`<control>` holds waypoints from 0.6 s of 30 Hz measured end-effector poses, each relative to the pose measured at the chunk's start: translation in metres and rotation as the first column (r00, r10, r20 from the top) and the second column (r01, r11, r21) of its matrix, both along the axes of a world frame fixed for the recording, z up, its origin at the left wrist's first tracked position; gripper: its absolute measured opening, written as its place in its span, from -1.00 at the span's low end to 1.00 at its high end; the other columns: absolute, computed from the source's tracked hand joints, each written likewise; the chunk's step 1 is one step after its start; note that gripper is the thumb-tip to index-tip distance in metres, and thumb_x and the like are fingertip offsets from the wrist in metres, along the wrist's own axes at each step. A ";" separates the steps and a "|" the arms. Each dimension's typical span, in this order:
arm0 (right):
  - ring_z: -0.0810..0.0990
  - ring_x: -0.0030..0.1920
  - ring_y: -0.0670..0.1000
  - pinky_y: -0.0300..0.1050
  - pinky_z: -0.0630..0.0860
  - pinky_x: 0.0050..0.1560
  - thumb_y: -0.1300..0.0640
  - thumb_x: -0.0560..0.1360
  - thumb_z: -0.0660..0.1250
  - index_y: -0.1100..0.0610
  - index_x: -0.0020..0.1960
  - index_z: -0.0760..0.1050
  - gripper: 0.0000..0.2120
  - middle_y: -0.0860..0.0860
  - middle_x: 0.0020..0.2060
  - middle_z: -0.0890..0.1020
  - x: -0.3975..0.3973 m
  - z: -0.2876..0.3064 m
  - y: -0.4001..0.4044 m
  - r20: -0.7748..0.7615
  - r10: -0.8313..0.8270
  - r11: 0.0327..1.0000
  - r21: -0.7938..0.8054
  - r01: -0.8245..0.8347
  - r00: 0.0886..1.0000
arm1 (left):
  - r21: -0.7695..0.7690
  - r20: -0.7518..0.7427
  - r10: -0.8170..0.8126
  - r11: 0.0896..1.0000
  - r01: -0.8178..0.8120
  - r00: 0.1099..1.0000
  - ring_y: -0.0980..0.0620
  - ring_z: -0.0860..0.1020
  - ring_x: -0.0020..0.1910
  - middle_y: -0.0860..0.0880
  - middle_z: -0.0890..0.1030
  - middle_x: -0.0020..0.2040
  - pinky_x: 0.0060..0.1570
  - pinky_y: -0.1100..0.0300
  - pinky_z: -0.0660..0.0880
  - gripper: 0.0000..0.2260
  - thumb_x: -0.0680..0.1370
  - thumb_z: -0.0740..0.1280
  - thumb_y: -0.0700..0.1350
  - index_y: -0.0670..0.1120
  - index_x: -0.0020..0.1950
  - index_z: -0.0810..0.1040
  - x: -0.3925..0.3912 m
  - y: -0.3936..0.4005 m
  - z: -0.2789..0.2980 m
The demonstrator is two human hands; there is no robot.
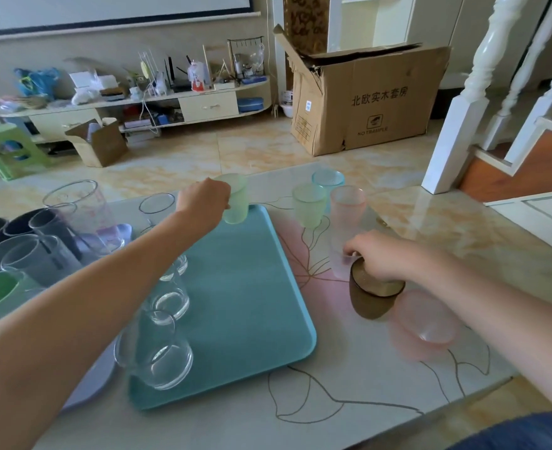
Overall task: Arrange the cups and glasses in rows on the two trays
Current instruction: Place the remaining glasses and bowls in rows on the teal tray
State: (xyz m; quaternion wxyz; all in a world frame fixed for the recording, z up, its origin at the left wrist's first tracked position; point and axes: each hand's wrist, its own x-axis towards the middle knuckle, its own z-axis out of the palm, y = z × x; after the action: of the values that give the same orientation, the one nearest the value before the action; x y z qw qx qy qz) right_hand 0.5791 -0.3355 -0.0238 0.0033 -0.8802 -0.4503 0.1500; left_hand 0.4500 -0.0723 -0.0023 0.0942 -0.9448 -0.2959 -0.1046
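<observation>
A teal tray point(248, 297) lies on the table with clear glasses point(167, 352) in a row along its left side. My left hand point(203, 203) grips a pale green cup point(235, 199) at the tray's far edge. My right hand point(381, 254) rests on the rim of a brown glass point(370, 300) right of the tray, fingers also touching a frosted pink cup point(339, 264). Beyond stand a green cup point(308, 206), a blue cup point(328, 180) and a pink cup point(347, 206). A second tray point(89, 381) at the left holds grey, clear and green cups point(24, 254).
A pink cup point(425, 323) lies on its side near my right forearm. A clear measuring jug point(79, 212) stands at the left. The table edge runs close at the front right. A cardboard box point(365, 99) and stair railing point(456, 118) stand beyond the table.
</observation>
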 end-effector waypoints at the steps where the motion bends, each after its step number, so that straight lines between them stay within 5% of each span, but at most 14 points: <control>1: 0.54 0.01 0.27 -0.09 0.31 -0.21 0.47 0.42 0.05 0.28 0.23 0.45 -0.57 0.28 0.16 0.52 0.000 -0.001 0.000 -0.005 0.003 1.000 -0.002 -0.003 1.000 | -0.003 -0.007 0.023 1.000 -0.023 1.000 -0.21 0.58 -0.06 -0.17 0.63 -0.03 -0.22 0.16 0.35 -0.85 0.55 0.22 -0.23 -0.11 -0.03 0.58 -0.002 0.010 -0.001; 5: 0.34 -0.20 0.08 -0.10 0.24 -0.22 0.47 0.40 0.05 0.28 0.14 0.48 -0.60 0.20 -0.05 0.51 0.003 -0.003 0.002 -0.031 -0.002 1.000 -0.014 0.001 1.000 | 0.039 -0.094 0.089 0.996 -0.085 0.992 -0.19 0.59 -0.05 -0.15 0.64 -0.02 -0.22 0.16 0.38 -0.85 0.56 0.23 -0.24 -0.10 -0.02 0.59 -0.009 0.038 -0.013; 12: 0.47 -0.10 0.14 -0.10 0.32 -0.21 0.48 0.43 0.02 0.16 0.22 0.49 -0.50 0.18 0.10 0.53 0.000 0.001 0.007 -0.030 0.038 0.999 -0.026 -0.039 0.999 | 0.085 -0.173 0.109 0.992 -0.095 0.979 -0.14 0.59 -0.02 -0.09 0.64 -0.01 -0.21 0.19 0.33 -0.86 0.59 0.24 -0.11 -0.02 -0.02 0.60 -0.009 0.053 -0.033; 18: 0.47 -0.10 0.14 -0.10 0.32 -0.20 0.50 0.41 0.03 0.16 0.21 0.49 -0.50 0.20 0.11 0.53 0.002 -0.001 0.006 -0.026 0.030 1.000 0.001 -0.030 0.999 | 0.049 -0.202 0.074 0.997 -0.066 0.977 -0.08 0.59 -0.01 -0.01 0.64 -0.04 -0.10 0.16 0.43 -0.84 0.58 0.20 -0.19 -0.02 -0.15 0.51 -0.010 0.053 -0.038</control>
State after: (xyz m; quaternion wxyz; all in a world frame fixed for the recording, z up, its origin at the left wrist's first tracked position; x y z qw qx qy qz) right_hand 0.5807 -0.3294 -0.0248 0.0074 -0.8714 -0.4633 0.1612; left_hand 0.4404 -0.0190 -0.0405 0.1473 -0.9373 -0.3156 -0.0103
